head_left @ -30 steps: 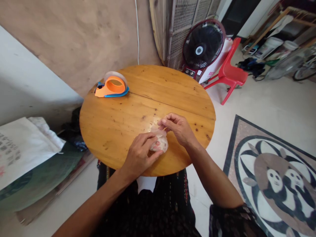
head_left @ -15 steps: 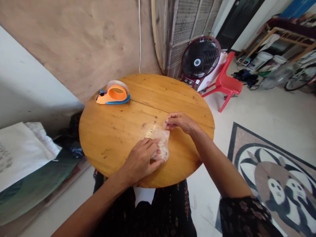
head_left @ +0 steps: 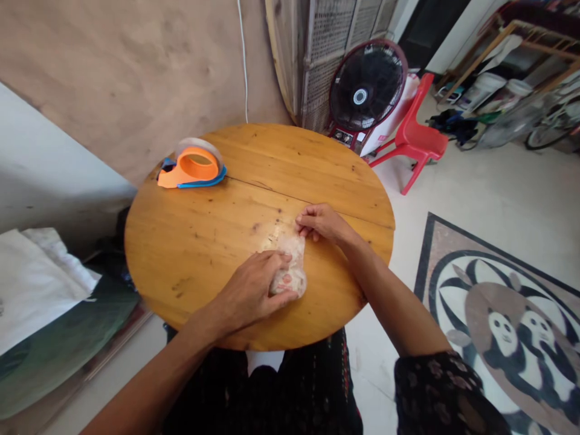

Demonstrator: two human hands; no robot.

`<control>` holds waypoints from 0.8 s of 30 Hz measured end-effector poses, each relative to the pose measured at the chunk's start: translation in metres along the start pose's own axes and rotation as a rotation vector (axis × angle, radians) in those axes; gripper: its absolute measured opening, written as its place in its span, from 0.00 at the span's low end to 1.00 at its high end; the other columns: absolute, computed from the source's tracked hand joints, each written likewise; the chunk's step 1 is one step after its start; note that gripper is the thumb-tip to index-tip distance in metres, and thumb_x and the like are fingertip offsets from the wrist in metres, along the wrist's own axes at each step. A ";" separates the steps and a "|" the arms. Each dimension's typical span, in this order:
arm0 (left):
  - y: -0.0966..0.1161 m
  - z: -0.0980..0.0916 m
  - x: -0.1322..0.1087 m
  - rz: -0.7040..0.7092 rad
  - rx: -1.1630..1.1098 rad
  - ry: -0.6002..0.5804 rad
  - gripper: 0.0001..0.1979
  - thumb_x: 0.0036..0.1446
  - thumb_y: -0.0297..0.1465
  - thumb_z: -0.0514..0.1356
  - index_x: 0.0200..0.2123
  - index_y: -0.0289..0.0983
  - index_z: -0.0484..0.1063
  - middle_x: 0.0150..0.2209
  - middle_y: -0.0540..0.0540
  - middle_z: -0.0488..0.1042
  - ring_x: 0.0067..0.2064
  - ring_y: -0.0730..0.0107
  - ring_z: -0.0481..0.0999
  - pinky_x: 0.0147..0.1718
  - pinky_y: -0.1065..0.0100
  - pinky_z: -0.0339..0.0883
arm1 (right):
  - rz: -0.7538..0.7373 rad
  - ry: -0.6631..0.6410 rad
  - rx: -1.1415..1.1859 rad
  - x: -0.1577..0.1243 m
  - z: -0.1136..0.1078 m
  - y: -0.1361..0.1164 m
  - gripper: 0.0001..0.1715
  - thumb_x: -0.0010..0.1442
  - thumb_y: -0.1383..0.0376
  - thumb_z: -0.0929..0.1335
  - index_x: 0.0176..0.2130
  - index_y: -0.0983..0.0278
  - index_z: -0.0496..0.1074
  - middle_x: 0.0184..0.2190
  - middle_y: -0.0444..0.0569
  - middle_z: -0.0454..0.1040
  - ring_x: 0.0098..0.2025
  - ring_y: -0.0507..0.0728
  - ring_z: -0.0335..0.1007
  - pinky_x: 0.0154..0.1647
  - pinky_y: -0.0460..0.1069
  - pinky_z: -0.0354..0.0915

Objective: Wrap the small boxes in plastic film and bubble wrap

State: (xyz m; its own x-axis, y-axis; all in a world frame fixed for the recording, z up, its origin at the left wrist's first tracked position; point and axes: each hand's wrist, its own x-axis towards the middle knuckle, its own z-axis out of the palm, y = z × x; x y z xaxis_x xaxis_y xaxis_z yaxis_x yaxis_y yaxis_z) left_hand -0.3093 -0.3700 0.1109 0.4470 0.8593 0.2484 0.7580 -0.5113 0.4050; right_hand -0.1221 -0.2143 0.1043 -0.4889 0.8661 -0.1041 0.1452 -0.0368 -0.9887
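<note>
A small translucent plastic bag (head_left: 293, 273) with reddish print lies on the round wooden table (head_left: 203, 241), near its front edge. My left hand (head_left: 254, 283) curves around the bag's left side, thumb below and fingers above, holding it against the tabletop. What the bag contains is too unclear to tell. At the bag's far end, my right hand (head_left: 318, 221) is closed in a pinch on the bag's upper edge. Toward the back left of the table stands an orange and blue tape dispenser (head_left: 190, 167) with a roll of tape on it.
Behind the table on the right are a dark round fan (head_left: 368, 87) and a red plastic chair (head_left: 417, 142). A white sack (head_left: 36, 284) lies at the left. A panda-patterned panel (head_left: 507, 326) covers part of the floor at the right.
The camera view has shifted slightly. The bag's upper end now reaches up to my right fingers, and its lower part looks rounder under my left hand.
</note>
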 end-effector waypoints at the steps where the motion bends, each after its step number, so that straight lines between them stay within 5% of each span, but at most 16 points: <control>1: -0.002 0.001 -0.001 -0.010 -0.009 -0.002 0.20 0.57 0.39 0.64 0.50 0.37 0.68 0.56 0.38 0.74 0.58 0.53 0.74 0.57 0.52 0.69 | -0.008 0.000 0.002 0.000 0.001 0.001 0.12 0.59 0.73 0.67 0.25 0.67 0.70 0.23 0.46 0.76 0.20 0.49 0.71 0.11 0.40 0.58; 7: -0.008 0.003 -0.005 -0.032 0.008 -0.088 0.27 0.63 0.41 0.59 0.62 0.37 0.61 0.59 0.37 0.72 0.58 0.54 0.75 0.55 0.53 0.71 | -0.012 -0.054 0.027 -0.002 -0.001 0.003 0.12 0.64 0.70 0.65 0.27 0.66 0.70 0.24 0.46 0.78 0.21 0.48 0.73 0.12 0.39 0.58; 15: -0.004 0.000 -0.002 -0.017 0.035 -0.117 0.25 0.64 0.41 0.57 0.62 0.39 0.63 0.61 0.39 0.71 0.61 0.55 0.73 0.60 0.54 0.67 | -0.063 -0.103 -0.011 -0.002 -0.007 0.009 0.15 0.62 0.57 0.69 0.31 0.66 0.73 0.28 0.49 0.79 0.25 0.50 0.75 0.14 0.40 0.57; 24: -0.003 0.002 -0.002 -0.025 0.031 -0.109 0.24 0.64 0.40 0.56 0.61 0.40 0.63 0.61 0.40 0.71 0.60 0.55 0.72 0.60 0.53 0.67 | -0.153 -0.017 -0.101 -0.003 -0.002 0.006 0.03 0.53 0.68 0.69 0.29 0.66 0.71 0.20 0.43 0.74 0.22 0.47 0.68 0.19 0.40 0.57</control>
State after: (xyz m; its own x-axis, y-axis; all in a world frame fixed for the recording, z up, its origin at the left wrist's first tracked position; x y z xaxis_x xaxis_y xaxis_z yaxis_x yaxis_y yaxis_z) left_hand -0.3113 -0.3703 0.1071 0.4753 0.8685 0.1409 0.7830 -0.4906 0.3823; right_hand -0.1182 -0.2168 0.0984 -0.5261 0.8493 0.0442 0.1532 0.1457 -0.9774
